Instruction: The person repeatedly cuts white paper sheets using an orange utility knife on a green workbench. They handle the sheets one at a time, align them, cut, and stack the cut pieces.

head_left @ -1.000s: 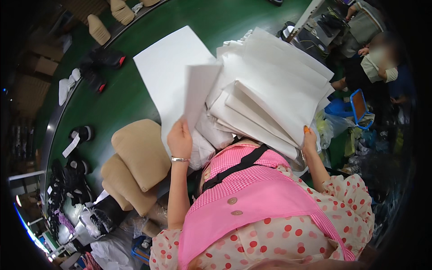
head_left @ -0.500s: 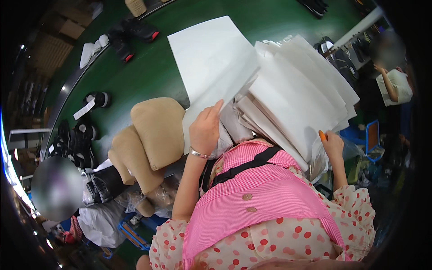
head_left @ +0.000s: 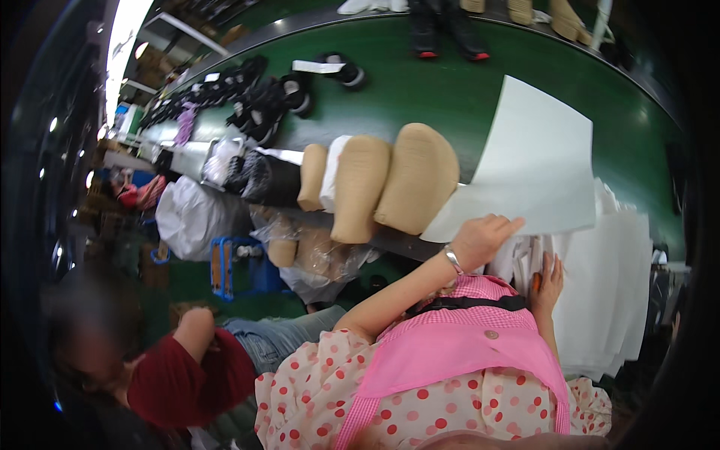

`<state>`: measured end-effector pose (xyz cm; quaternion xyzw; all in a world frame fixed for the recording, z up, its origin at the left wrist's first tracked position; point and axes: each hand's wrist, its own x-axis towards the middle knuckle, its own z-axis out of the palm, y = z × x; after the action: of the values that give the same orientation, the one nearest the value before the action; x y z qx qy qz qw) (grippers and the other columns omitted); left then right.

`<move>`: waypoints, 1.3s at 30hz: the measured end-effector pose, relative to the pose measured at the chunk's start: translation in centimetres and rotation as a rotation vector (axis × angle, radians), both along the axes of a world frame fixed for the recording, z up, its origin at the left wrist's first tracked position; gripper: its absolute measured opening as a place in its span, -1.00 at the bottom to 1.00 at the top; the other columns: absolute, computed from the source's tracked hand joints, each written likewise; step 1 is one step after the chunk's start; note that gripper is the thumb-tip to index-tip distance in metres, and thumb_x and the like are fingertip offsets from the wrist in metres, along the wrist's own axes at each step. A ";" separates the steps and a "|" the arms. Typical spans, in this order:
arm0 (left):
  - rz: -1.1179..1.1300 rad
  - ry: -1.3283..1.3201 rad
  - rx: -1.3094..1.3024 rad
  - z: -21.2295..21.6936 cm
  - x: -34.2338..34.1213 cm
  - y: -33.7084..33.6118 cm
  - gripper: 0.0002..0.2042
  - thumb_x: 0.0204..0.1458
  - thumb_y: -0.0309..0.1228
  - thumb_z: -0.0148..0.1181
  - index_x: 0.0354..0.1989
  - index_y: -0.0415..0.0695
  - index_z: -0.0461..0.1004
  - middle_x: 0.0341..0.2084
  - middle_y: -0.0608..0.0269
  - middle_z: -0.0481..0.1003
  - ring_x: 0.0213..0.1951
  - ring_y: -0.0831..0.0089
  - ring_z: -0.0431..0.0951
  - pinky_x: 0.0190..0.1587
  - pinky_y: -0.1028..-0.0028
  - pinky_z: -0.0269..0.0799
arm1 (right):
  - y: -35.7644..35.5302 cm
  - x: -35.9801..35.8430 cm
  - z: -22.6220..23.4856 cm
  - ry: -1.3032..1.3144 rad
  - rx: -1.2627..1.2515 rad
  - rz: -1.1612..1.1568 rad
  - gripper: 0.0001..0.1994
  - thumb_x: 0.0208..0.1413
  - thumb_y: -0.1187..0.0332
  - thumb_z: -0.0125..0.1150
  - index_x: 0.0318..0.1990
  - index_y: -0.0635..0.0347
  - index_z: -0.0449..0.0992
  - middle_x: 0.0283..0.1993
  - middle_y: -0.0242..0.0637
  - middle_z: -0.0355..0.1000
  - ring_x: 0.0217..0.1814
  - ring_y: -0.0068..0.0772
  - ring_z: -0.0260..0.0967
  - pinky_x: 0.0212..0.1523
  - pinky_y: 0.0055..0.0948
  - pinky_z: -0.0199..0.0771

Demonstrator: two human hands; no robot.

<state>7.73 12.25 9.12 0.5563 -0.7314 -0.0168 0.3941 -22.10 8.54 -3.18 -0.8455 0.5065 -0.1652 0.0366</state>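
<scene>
My left hand (head_left: 484, 240), with a silver bracelet at the wrist, pinches the near edge of a large white paper sheet (head_left: 536, 161). The sheet bends upward beyond the fingers; my thumb is hidden. Right of it, my right hand (head_left: 549, 289) rests with fingers stretched out against the near left side of a stack of white sheets (head_left: 615, 277). A small orange piece (head_left: 537, 282) shows at that hand's thumb side; whether it is worn or held I cannot tell. Crumpled paper (head_left: 517, 259) lies between the two hands.
Left of the sheet stand several tan padded forms (head_left: 420, 176) and a dark boot-like item (head_left: 270, 180). Black shoes (head_left: 277, 101) and black shoes with red tips (head_left: 450, 34) lie on the green table (head_left: 405, 90). A person in a dark red top (head_left: 191, 379) is close on my left.
The view has swung left, bringing a nearby person into sight. My right hand has gone from the stack's right edge to its left side. My left hand still holds the sheet.
</scene>
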 end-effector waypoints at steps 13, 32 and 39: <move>-0.350 -0.134 0.282 -5.5 -1.8 1.4 -0.66 -0.13 -0.16 0.28 -0.18 -0.01 0.52 -0.36 0.26 0.46 -0.28 0.29 0.51 -0.33 0.32 0.47 | -4.6 -16.4 2.8 -0.530 0.422 -0.199 -0.57 0.23 0.49 -0.08 0.26 0.23 0.30 0.26 -0.17 0.31 0.28 -0.33 0.27 0.18 -0.46 0.28; 0.142 0.062 0.501 -8.1 1.8 6.7 -0.60 -0.11 -0.35 0.26 -0.04 -0.16 0.47 -0.03 -0.05 0.40 0.07 0.03 0.37 0.16 0.18 0.28 | -2.4 6.0 5.9 -0.030 0.219 0.467 -0.50 -0.16 0.17 0.41 -0.01 0.10 0.49 0.14 -0.21 0.37 0.24 -0.09 0.22 0.22 -0.16 0.15; 0.461 0.529 0.319 -8.0 3.5 10.1 -0.75 0.10 -0.54 0.10 -0.04 -0.22 0.47 -0.21 0.08 0.48 -0.26 0.30 0.54 -0.23 0.44 0.48 | -2.3 6.2 3.4 -0.240 0.342 0.360 -0.79 -0.06 0.33 0.34 -0.22 0.02 0.56 -0.04 -0.38 0.50 0.07 -0.28 0.35 0.09 -0.25 0.25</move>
<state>11.24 22.32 1.09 0.7369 -0.4485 -0.1843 0.4710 -15.94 6.26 0.25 -0.8779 0.3605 -0.1669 0.2673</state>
